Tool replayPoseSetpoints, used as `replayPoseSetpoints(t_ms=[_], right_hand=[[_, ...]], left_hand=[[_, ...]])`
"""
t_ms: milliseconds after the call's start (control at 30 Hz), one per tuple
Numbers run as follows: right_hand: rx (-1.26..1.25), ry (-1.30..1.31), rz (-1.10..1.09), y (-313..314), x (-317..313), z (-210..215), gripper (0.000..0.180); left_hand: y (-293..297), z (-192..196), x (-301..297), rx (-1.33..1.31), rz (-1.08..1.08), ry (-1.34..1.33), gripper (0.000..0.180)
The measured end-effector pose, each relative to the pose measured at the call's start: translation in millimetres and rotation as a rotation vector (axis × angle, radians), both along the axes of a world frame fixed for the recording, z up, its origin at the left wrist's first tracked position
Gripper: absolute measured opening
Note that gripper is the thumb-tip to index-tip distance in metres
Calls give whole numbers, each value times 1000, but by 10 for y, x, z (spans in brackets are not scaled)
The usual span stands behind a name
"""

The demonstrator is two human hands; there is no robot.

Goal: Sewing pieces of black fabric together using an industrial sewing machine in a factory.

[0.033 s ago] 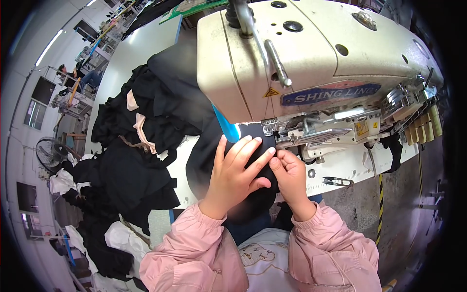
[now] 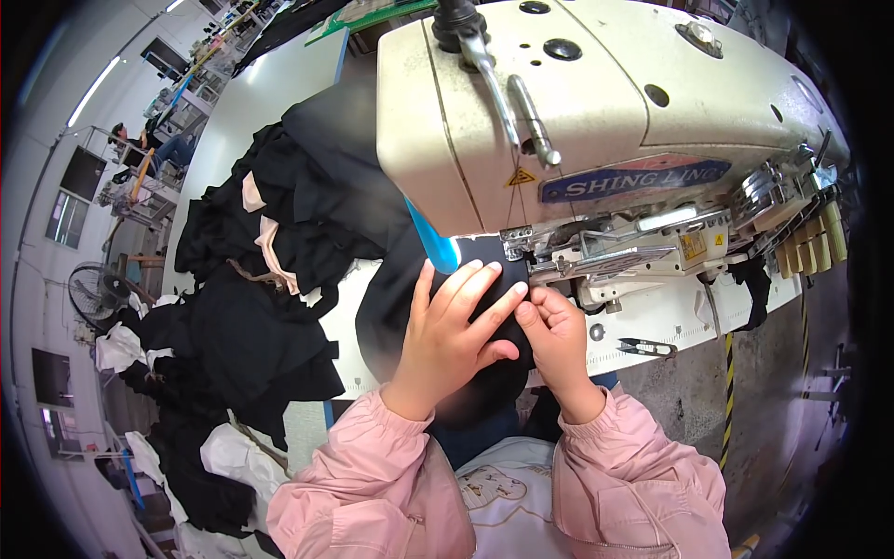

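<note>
Under the needle area of a cream sewing machine (image 2: 596,84) lies black fabric (image 2: 396,303), draped over the table's near edge. My left hand (image 2: 454,321) rests on it with fingers stretched out and spread, fingertips close to the presser foot (image 2: 518,244). Beside it, my right hand (image 2: 557,340) pinches the fabric's right edge between thumb and bent fingers. Its thumb and my left index fingertip nearly meet. A bright blue-and-white light patch (image 2: 438,244) glows just beyond my left fingers.
Heaped black cloth (image 2: 251,317) with pale strips covers the table's left side. Thread snips (image 2: 647,347) lie on the white tabletop (image 2: 689,326) to the right. Metal guides (image 2: 605,261) jut out beside my right hand. A fan (image 2: 96,293) and a seated person (image 2: 168,149) are far left.
The metal lever on the machine's head has shifted, and the parts by the guides sit slightly differently. Both hands and the fabric look unmoved.
</note>
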State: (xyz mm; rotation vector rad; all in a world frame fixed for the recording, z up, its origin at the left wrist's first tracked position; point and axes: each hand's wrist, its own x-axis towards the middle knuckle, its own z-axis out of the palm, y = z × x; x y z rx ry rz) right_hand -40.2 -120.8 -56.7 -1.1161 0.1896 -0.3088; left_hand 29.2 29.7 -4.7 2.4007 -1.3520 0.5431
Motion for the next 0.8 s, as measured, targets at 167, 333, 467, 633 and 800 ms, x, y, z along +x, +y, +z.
replayPoseSetpoints(t_ms=[167,333,467,633,800], right_hand=[[10,19,62,-23,-31,-28,17],[72,76,77,-64,29,111,17],[67,102,90,-88,27,93,16],[111,125,78,-54,14,57,14],[106,131,63,-59,21,155,13]], left_hand=[[4,48,11,42,12,8,59],[-4,95,40,57,28,32,61],[-30,130,81,68,29,58,62],[-8,68,54,-35,-1,54,62],[26,-53,89,-171,18,139,53]])
